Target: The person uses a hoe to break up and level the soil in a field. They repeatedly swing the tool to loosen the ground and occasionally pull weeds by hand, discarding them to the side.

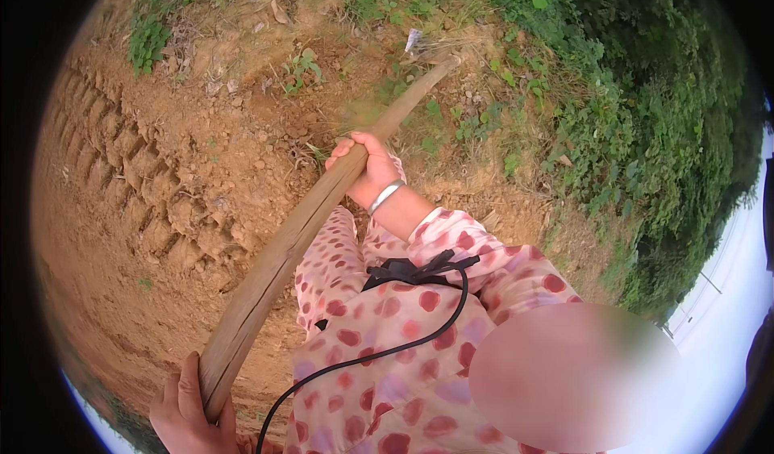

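A long wooden tool handle [284, 242], cracked along its length, runs slantwise from the lower left to the weeds at the top. My right hand [369, 167], with a silver bangle [385, 197] at the wrist, is wrapped around its middle. Near the thick lower end, my left hand [190, 408] grips the same handle. The far end is blurred among dry grass, so the tool's head cannot be made out. A small pale, shiny piece [413, 40] shows beside it; whether it belongs to the tool is unclear.
Bare brown soil [236, 145] with clods spreads ahead, and deep tread marks [157, 182] cross it on the left. Dense green bushes [641, 121] rise on the right. Small weeds [302, 70] grow near the tool. A black cord [387, 360] hangs across my spotted clothing.
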Motion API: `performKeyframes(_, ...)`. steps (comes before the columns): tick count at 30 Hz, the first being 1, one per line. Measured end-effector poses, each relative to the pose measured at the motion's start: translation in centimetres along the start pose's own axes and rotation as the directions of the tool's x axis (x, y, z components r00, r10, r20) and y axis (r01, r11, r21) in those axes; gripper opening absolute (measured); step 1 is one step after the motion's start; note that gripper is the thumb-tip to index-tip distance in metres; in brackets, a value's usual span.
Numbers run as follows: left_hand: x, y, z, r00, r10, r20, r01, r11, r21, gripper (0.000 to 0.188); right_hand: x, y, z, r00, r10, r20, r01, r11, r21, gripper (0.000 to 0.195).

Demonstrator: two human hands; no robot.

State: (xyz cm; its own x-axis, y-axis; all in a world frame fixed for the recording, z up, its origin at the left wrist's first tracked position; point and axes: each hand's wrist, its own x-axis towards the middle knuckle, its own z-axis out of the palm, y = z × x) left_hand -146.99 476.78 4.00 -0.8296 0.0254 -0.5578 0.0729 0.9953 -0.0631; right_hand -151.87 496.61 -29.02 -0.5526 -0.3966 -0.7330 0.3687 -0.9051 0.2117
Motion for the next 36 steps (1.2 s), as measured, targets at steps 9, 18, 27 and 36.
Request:
performKeyframes(9,-2.3,-3.2,13.6,0.987,-0.156,0.032,0.150,0.846,-0.511,0.044,1.6,-1.7,-0.5,0.985,-0.033,-0.169,-0.029,0.935,-0.353,0.016)
performKeyframes(18,-5.3,-4.8,11.6,0.967,-0.249,0.046,0.244,0.866,-0.437,0.045,2.0,4.3,-4.4,0.955,0.208,-0.212,-0.249,0.950,-0.187,0.016)
performKeyframes(27,-7.6,-6.2,7.5,0.866,-0.379,0.327,0.494,0.754,-0.434,0.043,0.6,9.9,-8.7,0.809,0.470,-0.354,-0.540,0.831,-0.131,0.016)
performKeyframes(36,-7.3,-5.0,13.3,0.887,-0.353,0.298,0.462,0.709,-0.533,0.047,0.7,6.6,-9.9,0.779,0.389,-0.491,-0.549,0.801,-0.237,0.012)
